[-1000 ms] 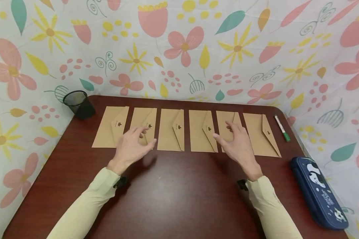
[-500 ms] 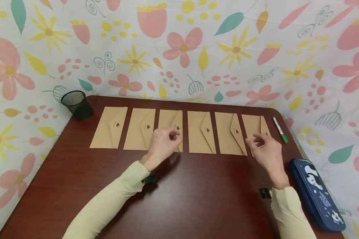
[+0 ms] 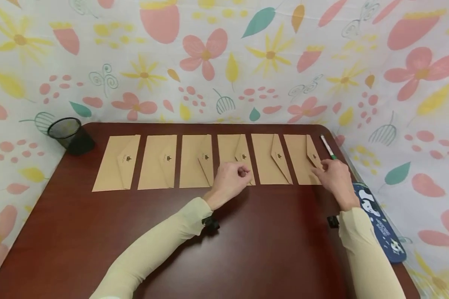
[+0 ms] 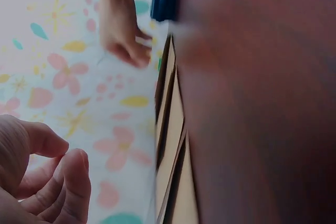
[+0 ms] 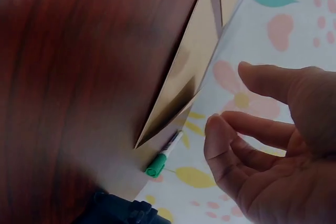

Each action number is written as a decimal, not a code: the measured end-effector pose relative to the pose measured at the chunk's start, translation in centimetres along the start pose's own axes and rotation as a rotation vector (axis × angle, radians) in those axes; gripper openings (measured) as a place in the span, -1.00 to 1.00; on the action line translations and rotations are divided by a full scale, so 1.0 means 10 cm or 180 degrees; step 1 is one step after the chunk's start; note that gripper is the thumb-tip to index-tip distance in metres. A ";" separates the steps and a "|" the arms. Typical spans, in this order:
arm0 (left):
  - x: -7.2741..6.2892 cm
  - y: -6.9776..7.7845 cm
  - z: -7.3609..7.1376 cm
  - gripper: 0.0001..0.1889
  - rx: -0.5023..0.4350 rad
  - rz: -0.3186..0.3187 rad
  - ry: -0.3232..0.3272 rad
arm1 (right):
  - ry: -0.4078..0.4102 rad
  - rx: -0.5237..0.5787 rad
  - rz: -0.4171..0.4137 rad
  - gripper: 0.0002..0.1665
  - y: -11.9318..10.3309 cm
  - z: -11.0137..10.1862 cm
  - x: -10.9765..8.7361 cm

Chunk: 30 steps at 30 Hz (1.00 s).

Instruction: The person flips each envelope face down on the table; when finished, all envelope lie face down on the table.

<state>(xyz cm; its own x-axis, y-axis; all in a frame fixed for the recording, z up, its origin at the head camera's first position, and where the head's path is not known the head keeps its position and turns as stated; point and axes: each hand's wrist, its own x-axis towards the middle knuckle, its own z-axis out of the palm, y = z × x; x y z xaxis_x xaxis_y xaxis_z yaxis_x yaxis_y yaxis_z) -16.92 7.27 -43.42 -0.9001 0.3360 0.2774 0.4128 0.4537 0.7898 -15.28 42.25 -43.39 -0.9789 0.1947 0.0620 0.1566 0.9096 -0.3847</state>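
Several brown paper envelopes lie flat in a row along the back of the dark wooden table point(image 3: 269, 241), their crown-printed flaps toward the right. My left hand point(image 3: 230, 180) hovers at the near end of the fourth envelope point(image 3: 228, 147), thumb and fingertips together with nothing seen between them. At the right end of the row, my right hand point(image 3: 336, 178) is held by the last envelope point(image 3: 297, 162) and partly covers a green-capped marker point(image 3: 326, 145). In the right wrist view, its thumb and bent fingers stand apart around bare air, off the marker.
A black mesh pen cup point(image 3: 71, 137) stands at the far left corner. On the right edge lies a dark blue panda pencil case point(image 3: 385, 232), partly behind my right forearm. A flowered cloth point(image 3: 217, 83) hangs behind the table.
My left hand has gone right along the row, from the second envelope to the fourth, its fingers drawing together. My right hand has shifted from the fifth envelope to the marker's side. The head view turned right.
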 end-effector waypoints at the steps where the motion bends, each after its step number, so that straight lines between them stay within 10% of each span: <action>1: 0.03 0.02 0.06 -0.90 0.0004 -0.0007 -0.0030 | -0.0038 -0.0033 -0.0017 -0.54 -0.01 0.00 0.05; 15: 0.44 0.38 0.88 -0.86 -0.0226 -0.0246 -0.0528 | -0.0758 -0.0171 0.0297 -0.49 0.12 -0.06 0.29; 30: 0.58 0.59 1.27 -0.84 -0.0299 -0.0494 -0.0555 | -0.0458 -0.0166 0.0469 -0.56 0.28 -0.11 0.16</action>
<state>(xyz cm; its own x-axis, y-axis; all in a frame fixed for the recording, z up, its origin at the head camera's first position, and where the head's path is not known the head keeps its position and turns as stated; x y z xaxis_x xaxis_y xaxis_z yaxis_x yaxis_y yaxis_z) -17.95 22.35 -44.14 -0.9106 0.4094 0.0566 0.2494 0.4350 0.8652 -16.23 45.56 -43.34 -0.9530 0.2762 -0.1249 0.3024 0.8937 -0.3315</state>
